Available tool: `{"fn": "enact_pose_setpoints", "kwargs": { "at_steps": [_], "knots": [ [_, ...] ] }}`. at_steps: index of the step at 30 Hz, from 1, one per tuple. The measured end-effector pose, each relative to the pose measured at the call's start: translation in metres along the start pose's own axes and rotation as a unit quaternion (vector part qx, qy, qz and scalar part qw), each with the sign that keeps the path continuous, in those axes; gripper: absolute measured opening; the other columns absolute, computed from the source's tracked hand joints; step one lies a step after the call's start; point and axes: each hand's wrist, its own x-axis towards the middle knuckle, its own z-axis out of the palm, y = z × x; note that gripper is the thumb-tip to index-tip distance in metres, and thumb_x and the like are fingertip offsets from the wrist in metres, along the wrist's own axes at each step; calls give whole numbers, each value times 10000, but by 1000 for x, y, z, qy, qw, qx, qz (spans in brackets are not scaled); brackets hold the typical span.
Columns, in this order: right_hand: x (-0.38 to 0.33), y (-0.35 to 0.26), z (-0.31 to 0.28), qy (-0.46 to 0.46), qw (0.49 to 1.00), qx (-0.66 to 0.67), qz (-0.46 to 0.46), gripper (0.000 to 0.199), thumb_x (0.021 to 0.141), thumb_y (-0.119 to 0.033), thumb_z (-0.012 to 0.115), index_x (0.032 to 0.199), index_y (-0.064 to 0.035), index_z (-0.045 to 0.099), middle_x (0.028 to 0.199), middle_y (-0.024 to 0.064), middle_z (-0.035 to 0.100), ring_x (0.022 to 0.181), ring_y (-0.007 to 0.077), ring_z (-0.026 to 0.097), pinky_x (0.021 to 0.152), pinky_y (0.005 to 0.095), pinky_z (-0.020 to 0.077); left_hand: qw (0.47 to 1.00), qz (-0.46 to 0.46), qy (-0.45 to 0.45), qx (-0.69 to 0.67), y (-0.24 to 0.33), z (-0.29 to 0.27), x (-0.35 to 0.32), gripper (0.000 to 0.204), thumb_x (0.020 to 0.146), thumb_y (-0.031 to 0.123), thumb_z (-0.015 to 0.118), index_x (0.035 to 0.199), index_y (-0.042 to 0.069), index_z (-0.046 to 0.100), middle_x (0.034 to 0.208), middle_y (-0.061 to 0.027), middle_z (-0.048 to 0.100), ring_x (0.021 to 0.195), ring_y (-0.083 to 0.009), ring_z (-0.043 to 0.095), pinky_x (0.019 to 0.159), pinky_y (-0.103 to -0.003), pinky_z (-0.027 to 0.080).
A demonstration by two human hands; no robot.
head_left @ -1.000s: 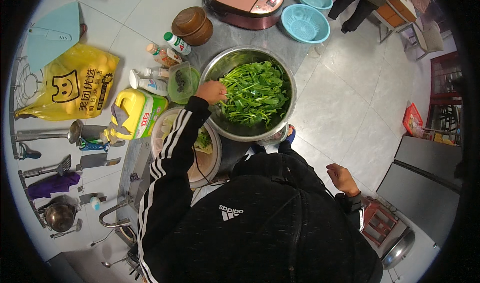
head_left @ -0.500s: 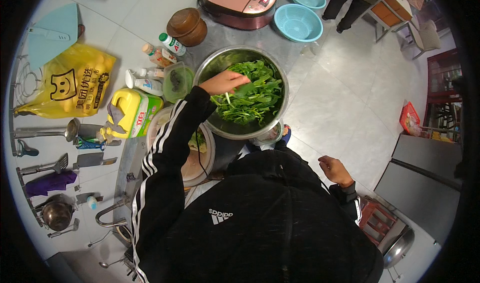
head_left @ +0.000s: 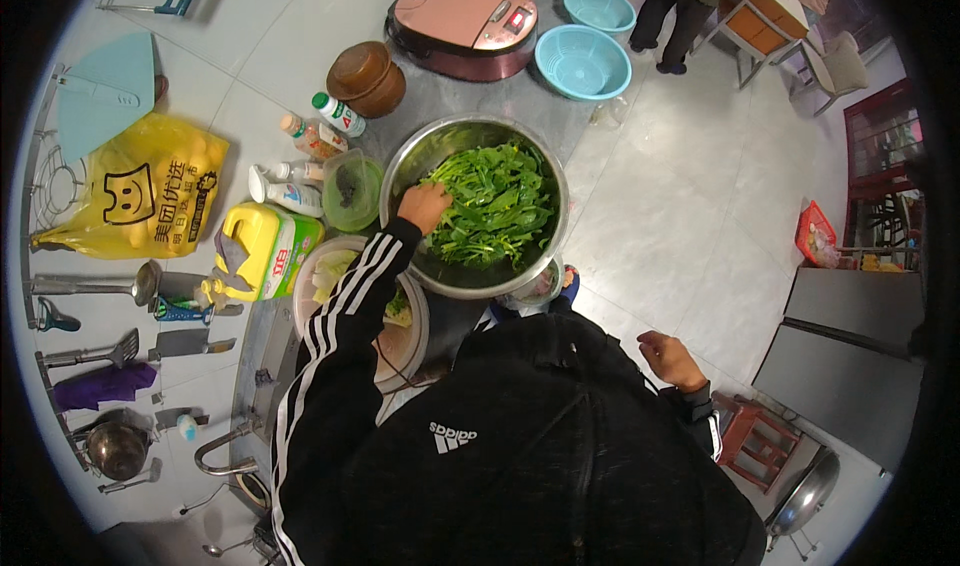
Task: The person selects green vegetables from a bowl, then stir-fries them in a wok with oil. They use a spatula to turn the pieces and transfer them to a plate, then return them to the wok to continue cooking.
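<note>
Bottles (head_left: 310,136) and green tub (head_left: 351,192) crowd steel bowl's (head_left: 415,161) left rim.

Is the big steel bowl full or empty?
Partly full: leafy greens cover most of the steel bowl, bare metal showing near the rim, left hand in them.

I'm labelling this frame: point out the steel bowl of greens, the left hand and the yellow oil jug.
Round steel bowl (head_left: 545,181): head view, bare right rim.
Left hand (head_left: 425,207): head view, back of hand.
Yellow oil jug (head_left: 255,251): head view, side wall.

A home kitchen: rice cooker (head_left: 463,21), hanging ladles (head_left: 95,286), oil jug (head_left: 262,249).
</note>
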Motion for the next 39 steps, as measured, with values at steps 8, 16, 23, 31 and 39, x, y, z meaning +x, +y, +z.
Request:
{"fn": "enact_pose_setpoints", "kwargs": {
  "at_steps": [8,16,23,31,39],
  "knots": [
    [5,1,-1,-5,1000,-8,-14,249,934,-162,583,1094,6,671,928,237,706,855,383,692,738,420,542,988,-21,57,-143,-28,-10,-3,199,890,178,652,1070,100,622,1053,-91,631,958,-342,621,788,-480,506],
    [5,0,-9,-10,1000,-11,-3,246,935,-163,582,1088,6,671,939,237,706,863,389,690,744,420,543,944,31,73,-321,-43,-37,16,274,957,254,630,1171,91,682,1066,-138,693,938,-316,664,802,-428,522],
    [14,-1,-1,-23,1000,-1,-11,246,932,-161,581,1092,1,673,962,234,709,881,380,694,765,419,544,785,-37,-47,-617,-52,-105,20,363,997,206,623,1253,-51,633,1009,-128,720,878,-146,703,773,-279,575],
    [21,-7,0,-25,999,-26,-32,240,927,-152,587,1081,10,674,933,237,710,858,384,696,751,423,543,764,-44,-11,-644,-73,-104,12,317,976,168,645,1227,-25,652,1058,-137,721,944,-166,704,816,-292,572],
    [18,-4,7,-18,999,-1,-28,235,931,-157,588,1077,4,676,945,233,711,867,378,697,741,417,544,958,-122,-24,-259,-40,-4,28,672,825,168,737,1431,75,463,1423,-189,486,1295,-373,481,1058,-480,412]
  ]
}}
